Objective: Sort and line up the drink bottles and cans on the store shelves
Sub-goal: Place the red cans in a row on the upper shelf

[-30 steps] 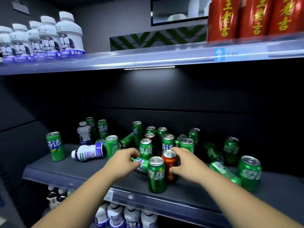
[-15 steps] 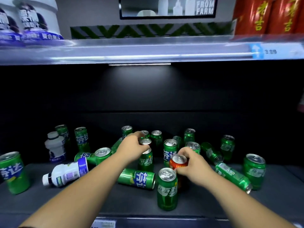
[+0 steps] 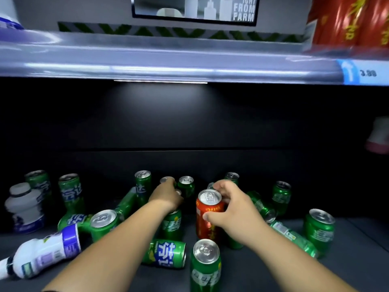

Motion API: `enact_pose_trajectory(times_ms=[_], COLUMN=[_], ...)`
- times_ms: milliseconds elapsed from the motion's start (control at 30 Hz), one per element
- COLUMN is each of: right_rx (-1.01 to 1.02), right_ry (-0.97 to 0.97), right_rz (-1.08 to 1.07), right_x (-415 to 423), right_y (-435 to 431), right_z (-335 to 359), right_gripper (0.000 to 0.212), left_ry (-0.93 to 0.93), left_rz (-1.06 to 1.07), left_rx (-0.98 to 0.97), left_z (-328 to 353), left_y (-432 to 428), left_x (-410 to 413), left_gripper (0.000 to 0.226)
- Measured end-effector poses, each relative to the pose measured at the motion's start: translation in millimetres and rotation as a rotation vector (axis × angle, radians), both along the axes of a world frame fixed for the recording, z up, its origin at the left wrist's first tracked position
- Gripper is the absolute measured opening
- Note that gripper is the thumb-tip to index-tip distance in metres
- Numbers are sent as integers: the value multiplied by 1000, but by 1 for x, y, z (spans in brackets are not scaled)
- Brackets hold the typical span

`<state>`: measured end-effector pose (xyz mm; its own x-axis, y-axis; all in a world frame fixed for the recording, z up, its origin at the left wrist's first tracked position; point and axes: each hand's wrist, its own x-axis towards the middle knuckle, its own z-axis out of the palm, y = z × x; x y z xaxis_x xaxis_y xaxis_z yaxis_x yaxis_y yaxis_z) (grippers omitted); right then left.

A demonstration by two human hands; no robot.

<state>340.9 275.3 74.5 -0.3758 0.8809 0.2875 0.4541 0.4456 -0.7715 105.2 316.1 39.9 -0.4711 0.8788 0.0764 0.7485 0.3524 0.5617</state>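
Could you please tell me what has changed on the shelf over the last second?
The left hand moved from the lying green can back to a rear green can; its grip is hidden. The right hand shifted from the top of the red can to wrapping its side. The front upright can and toppled white bottle stayed put.

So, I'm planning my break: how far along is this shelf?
Done: nothing lined up yet. In hand: the right hand grips the red metal can; the left hand reaches among upright green cans, grip hidden. Left: a green can and white plastic bottle lie toppled, others scattered.
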Motion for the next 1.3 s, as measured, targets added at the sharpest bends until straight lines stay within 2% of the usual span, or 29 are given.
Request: enact_pose_trajectory(times_ms=[100, 233, 333, 633, 800, 1000, 1300], right_rx=[17, 46, 78, 263, 382, 484, 684], right_ry=[-6, -9, 31, 162, 224, 294, 380], right_rz=[10, 18, 27, 82, 137, 237, 165], right_x=[0, 4, 8, 41, 69, 101, 86], right_y=[-2, -4, -10, -55, -92, -137, -127], right_z=[-3, 1, 19, 105, 156, 214, 315], right_gripper=[68, 69, 65, 57, 58, 59, 38], left_ry=[-53, -80, -46, -11, 67, 122, 109], left_rz=[-3, -28, -61, -314, -489, -605, -425], left_rx=[50, 158, 257, 542, 631, 712, 1041], left_z=[-2, 8, 35, 146, 200, 248, 352], left_y=[-3, -18, -35, -131, -201, -266, -257], left_x=[-7, -7, -5, 28, 70, 100, 110], left_gripper=[71, 62, 64, 79, 70, 69, 63])
